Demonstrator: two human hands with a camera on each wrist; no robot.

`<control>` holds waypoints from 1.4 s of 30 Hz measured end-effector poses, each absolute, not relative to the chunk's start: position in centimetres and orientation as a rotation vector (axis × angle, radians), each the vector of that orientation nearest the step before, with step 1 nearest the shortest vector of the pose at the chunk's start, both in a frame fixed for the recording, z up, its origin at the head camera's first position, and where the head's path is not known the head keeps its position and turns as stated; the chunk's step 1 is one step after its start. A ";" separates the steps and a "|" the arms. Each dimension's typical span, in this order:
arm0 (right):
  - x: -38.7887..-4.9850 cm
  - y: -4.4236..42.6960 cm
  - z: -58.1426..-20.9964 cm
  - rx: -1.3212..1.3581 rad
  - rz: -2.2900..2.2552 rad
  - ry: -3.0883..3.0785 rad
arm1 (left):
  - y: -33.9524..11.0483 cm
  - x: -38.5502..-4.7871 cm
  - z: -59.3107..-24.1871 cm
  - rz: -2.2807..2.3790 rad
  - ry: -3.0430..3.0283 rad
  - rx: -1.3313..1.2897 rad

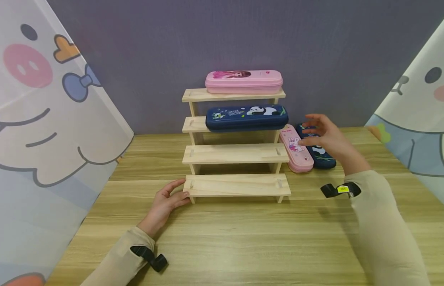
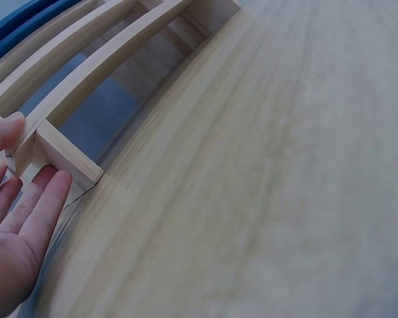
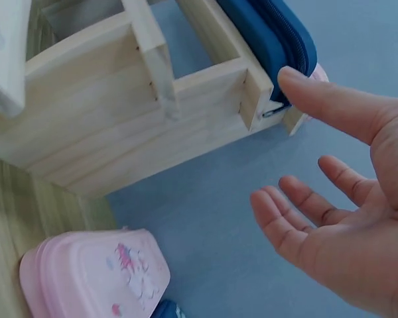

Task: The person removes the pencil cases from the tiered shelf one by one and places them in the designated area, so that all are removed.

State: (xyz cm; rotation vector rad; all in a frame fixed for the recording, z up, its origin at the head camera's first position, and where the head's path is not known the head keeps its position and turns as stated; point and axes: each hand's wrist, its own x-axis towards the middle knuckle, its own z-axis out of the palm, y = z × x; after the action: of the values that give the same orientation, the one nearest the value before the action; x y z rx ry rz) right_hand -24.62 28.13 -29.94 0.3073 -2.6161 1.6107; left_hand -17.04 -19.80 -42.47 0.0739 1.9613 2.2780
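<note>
A four-step wooden display rack stands on the table. My left hand holds its lowest step at the left end, thumb at the board's edge and fingers by the leg. A pink pencil case printed with a girl lies on the top step. One step lower lies a navy panda pencil case, set toward the right and slightly past that end. My right hand hovers right of the rack, fingers spread and holding nothing. Below it, a pink rabbit pencil case is partly covered.
Beside the rabbit case lies a second navy panda case, partly behind my right hand. A grey wall rises behind the rack. Cartoon-printed panels flank the wooden table.
</note>
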 end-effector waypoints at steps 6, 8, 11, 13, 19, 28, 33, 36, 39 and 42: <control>-24.8 26.8 -28.9 0.402 1.683 -2.521 | -19.8 -17.0 -42.5 2.278 1.954 0.071; -24.9 26.5 -28.6 0.427 1.692 -2.499 | -19.9 -17.0 -42.5 2.277 1.954 0.072; -25.2 26.0 -28.2 0.449 1.714 -2.461 | -19.9 -17.0 -42.5 2.276 1.953 0.074; -25.5 25.6 -27.9 0.457 1.712 -2.450 | -19.9 -17.1 -42.5 2.281 1.951 0.070; -26.3 24.8 -27.3 0.456 1.677 -2.464 | -19.8 -17.1 -42.4 2.279 1.953 0.067; -26.9 23.8 -26.7 0.472 1.644 -2.523 | -19.9 -17.1 -42.5 2.280 1.958 0.068; -27.3 23.6 -26.4 0.485 1.623 -2.575 | -19.9 -17.2 -42.5 2.288 1.953 0.063; -27.5 23.5 -26.2 0.492 1.615 -2.602 | -19.9 -17.2 -42.6 2.287 1.952 0.068; -27.7 23.3 -26.1 0.485 1.611 -2.627 | -19.9 -17.1 -42.6 2.286 1.955 0.067; -27.8 23.2 -26.0 0.481 1.598 -2.647 | -19.9 -17.1 -42.6 2.284 1.957 0.061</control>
State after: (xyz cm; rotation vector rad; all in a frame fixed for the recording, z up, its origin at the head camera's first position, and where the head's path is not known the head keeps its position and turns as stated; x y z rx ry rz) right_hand -27.79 23.22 -26.00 0.4814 -2.6471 1.5980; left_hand -17.08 -19.87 -42.55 0.0610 1.9571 2.2837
